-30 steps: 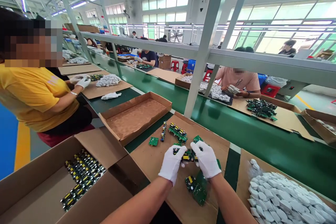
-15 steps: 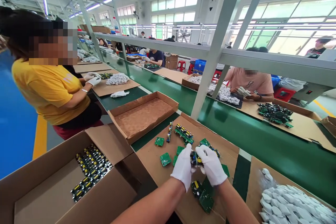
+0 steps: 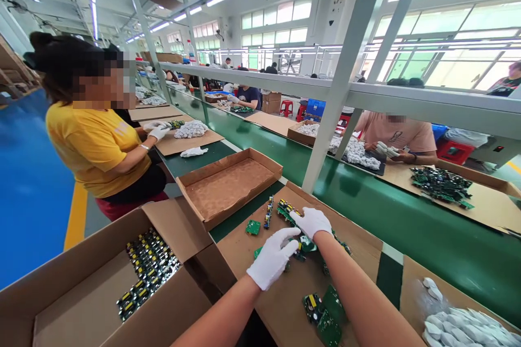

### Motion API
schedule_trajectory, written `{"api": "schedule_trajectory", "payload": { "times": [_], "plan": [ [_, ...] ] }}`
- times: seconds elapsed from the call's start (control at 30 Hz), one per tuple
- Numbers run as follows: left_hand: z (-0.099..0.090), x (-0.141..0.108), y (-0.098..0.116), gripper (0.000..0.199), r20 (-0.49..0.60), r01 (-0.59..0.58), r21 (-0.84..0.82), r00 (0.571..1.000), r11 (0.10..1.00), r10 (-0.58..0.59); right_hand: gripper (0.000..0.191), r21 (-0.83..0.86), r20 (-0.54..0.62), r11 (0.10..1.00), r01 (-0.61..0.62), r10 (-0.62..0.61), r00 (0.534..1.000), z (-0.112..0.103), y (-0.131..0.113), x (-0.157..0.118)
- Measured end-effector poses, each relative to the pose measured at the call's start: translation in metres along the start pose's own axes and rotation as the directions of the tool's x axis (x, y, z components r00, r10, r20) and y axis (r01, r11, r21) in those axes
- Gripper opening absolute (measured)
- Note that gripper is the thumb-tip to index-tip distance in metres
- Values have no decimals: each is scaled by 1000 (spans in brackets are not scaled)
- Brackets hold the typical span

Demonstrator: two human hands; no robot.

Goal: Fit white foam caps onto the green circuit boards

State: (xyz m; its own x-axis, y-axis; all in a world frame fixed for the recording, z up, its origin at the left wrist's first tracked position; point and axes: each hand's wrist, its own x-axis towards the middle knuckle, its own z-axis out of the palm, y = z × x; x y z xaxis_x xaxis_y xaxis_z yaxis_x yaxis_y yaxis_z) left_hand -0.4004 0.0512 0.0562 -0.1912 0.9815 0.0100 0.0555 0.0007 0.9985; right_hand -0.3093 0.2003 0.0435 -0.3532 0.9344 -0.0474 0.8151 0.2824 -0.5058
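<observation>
Both my hands wear white gloves. My left hand [image 3: 272, 258] hovers over the cardboard sheet [image 3: 240, 238], its fingers apart with nothing between them. Farther forward, my right hand [image 3: 312, 222] reaches to the row of boards with yellow parts [image 3: 285, 210]; its fingertips touch or nearly touch the row's near end, and what they hold, if anything, is hidden. A short upright row of boards [image 3: 268, 211] stands to the left. One green board [image 3: 253, 227] lies flat beside it. Nearer me are a board with a yellow component [image 3: 312, 306] and green boards [image 3: 329, 328].
A deep carton [image 3: 154, 282] with rows of boards stands at left, a shallow cardboard tray [image 3: 228, 184] ahead. White pieces [image 3: 464, 328] are heaped at right. A grey post [image 3: 325, 135] rises beside the green belt [image 3: 366, 200]. A person in yellow [image 3: 93, 146] works at left.
My hands have parted. The board assembly that was between them is no longer held there; my right hand has moved forward to the row, and my left hand has opened. The whole view has shifted slightly.
</observation>
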Motion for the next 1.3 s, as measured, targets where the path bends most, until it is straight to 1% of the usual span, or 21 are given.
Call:
{"api": "schedule_trajectory", "payload": {
  "times": [0.1,0.17,0.23,0.27,0.3,0.33,0.4,0.47,0.53,0.57,0.63,0.73,0.8,0.87,0.9,1.0,1.1,1.13,1.2,1.27,1.3],
  "plan": [
    [-14,-1,-1,32,-133,18,-118,991,993,-34,38,-15,24,999,35,-34,999,3,-8,5],
    [-25,-1,1,34,-250,22,-183,966,983,-69,32,10,-18,992,126,-126,992,-5,-8,-5],
    [-34,0,4,45,-345,27,-287,930,958,-129,29,42,-72,968,247,-244,967,-19,-5,-23],
    [-36,1,6,53,-349,43,-348,921,937,-172,33,56,-90,951,305,-300,950,-26,-2,-35],
    [-37,2,8,59,-312,78,-399,925,914,-215,38,65,-92,931,360,-354,931,-32,1,-48],
    [-36,3,9,61,-240,131,-423,938,897,-250,43,81,-76,909,408,-402,912,-38,4,-60],
    [-29,3,10,56,-86,236,-400,952,885,-293,50,189,-14,873,450,-456,890,-44,9,-83],
    [-16,1,7,45,-45,272,-346,951,898,-306,45,403,9,848,344,-380,925,-44,11,-99],
    [0,-4,3,42,-91,245,-340,952,908,-291,25,582,-24,793,179,-203,979,-37,10,-107],
    [8,-8,1,42,-104,226,-348,955,910,-277,21,625,-55,770,125,-116,992,-32,8,-109],
    [20,-14,-3,43,-84,212,-339,964,917,-254,33,660,-99,747,82,-22,995,-24,6,-110],
    [27,-18,-5,37,8,271,-375,957,887,-289,40,692,-68,720,57,-14,998,-20,8,-108],
    [25,-17,-4,35,7,303,-485,939,820,-343,45,700,-37,713,43,-23,999,-26,14,-106],
    [21,-14,-2,33,-24,284,-568,932,773,-361,49,680,-39,731,46,-27,999,-36,22,-104],
    [20,-13,-2,33,-40,269,-562,936,782,-351,47,659,-52,750,55,-29,998,-42,25,-103],
    [25,-11,-3,34,-69,215,-430,960,877,-270,32,574,-123,813,103,-39,992,-50,25,-104],
    [43,-11,-4,38,-118,135,-371,975,919,-191,28,486,-162,864,133,-61,985,-38,11,-111],
    [49,-11,-4,39,-136,126,-409,971,904,-197,30,469,-160,872,139,-71,985,-31,7,-113],
    [58,-9,-4,41,-143,163,-529,950,833,-278,40,455,-147,879,145,-87,985,-18,1,-113],
    [60,-6,-2,43,-75,254,-627,922,737,-381,48,453,-130,881,134,-84,988,-11,4,-108],
    [57,-3,-2,44,-48,279,-640,916,716,-399,51,441,-124,889,126,-79,989,-11,9,-104]
  ]
}}
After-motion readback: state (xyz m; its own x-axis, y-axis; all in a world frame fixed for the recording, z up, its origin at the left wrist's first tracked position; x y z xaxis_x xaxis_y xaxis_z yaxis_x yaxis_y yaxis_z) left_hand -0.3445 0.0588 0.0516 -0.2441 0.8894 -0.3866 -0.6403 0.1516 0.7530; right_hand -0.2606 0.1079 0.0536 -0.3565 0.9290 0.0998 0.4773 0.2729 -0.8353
